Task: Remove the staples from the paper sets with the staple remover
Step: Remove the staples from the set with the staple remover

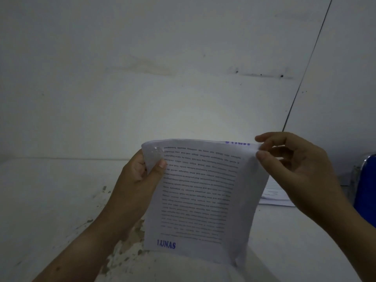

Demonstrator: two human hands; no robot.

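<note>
Held up above the counter point(61, 200), the printed paper set point(195, 196) has its left corner clamped under the left hand point(138, 180) thumb; the right hand point(295, 167) fingers point(264, 155) pinch its top right corner.

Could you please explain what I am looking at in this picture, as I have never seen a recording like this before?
There is no machine here: a person wears one camera on the head, looking forward and down, so you see their own two bare arms. The left hand grips the upper left corner of a white printed paper set stamped LUNAS in blue, its text upside down to the camera. The right hand pinches the upper right corner. The set is held up above a worn white surface in front of a pale wall. To the right lie more white printed sheets beside a blue rounded object, partly cut off. No staple remover is in view.
</note>
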